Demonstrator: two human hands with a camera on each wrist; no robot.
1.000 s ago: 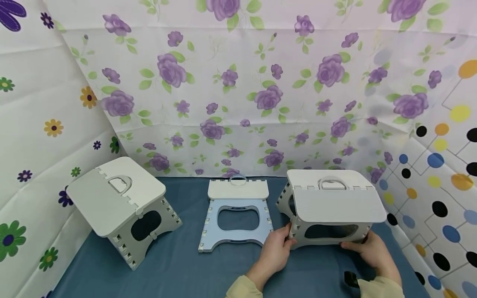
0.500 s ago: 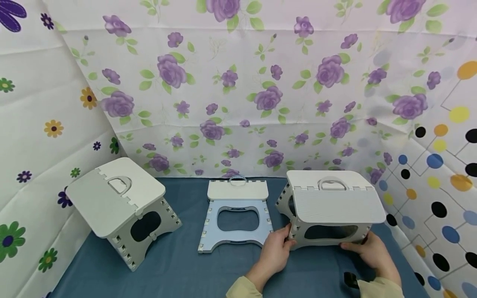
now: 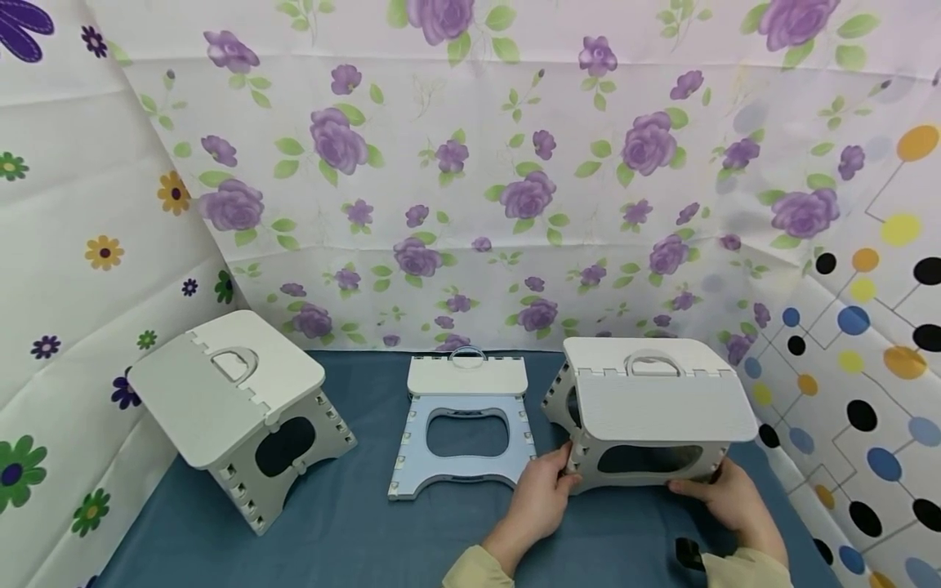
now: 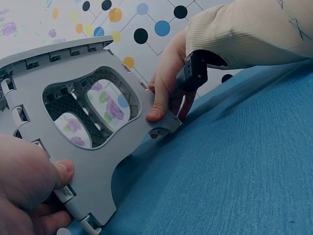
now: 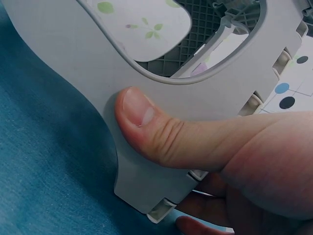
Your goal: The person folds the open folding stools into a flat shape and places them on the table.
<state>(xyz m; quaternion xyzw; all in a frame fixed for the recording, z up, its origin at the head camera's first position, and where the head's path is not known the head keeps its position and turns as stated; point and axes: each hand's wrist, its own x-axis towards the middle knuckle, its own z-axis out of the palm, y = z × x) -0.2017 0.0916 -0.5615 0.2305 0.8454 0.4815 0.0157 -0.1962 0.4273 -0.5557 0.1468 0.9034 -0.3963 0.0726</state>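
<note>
One blue cloth (image 3: 353, 531) bears three stools: an unfolded left grey stool (image 3: 206, 384), an unfolded right grey stool (image 3: 662, 408), and one folded blue-and-white stool (image 3: 466, 468) between them; two hands hold the right grey stool; the left hand (image 3: 540, 498) has thumb and fingers clamped on its near left leg; the right hand (image 3: 735, 498) has its thumb on the near panel, fingers behind, clamped at the near right leg; three sheets show, one rose-patterned sheet (image 3: 456, 220) behind.
</note>
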